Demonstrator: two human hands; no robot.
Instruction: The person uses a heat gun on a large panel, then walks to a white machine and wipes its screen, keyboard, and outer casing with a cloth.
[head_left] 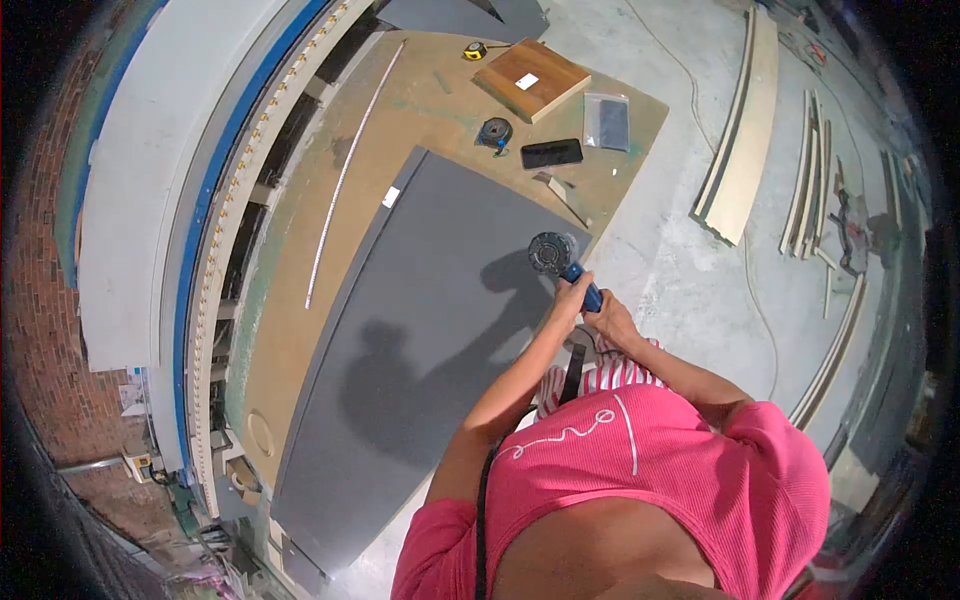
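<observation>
Both my hands are on a blue and black power tool (552,254), whose round head rests over the far right corner of a large dark grey panel (450,290). My left hand (572,298) is wrapped round the front of its blue handle, near the head. Behind it, my right hand (610,318) closes round the handle's rear end, with its fingers partly hidden. A white label (391,197) sticks to the panel's far left edge. The panel lies on a brown work table (270,370).
Beyond the panel lie a phone (551,153), a bagged dark item (607,122), a wooden board (532,79), a blue tape measure (494,133) and a yellow one (475,50). A long rule (354,170) lies left. Wooden strips (740,130) are on the floor at right.
</observation>
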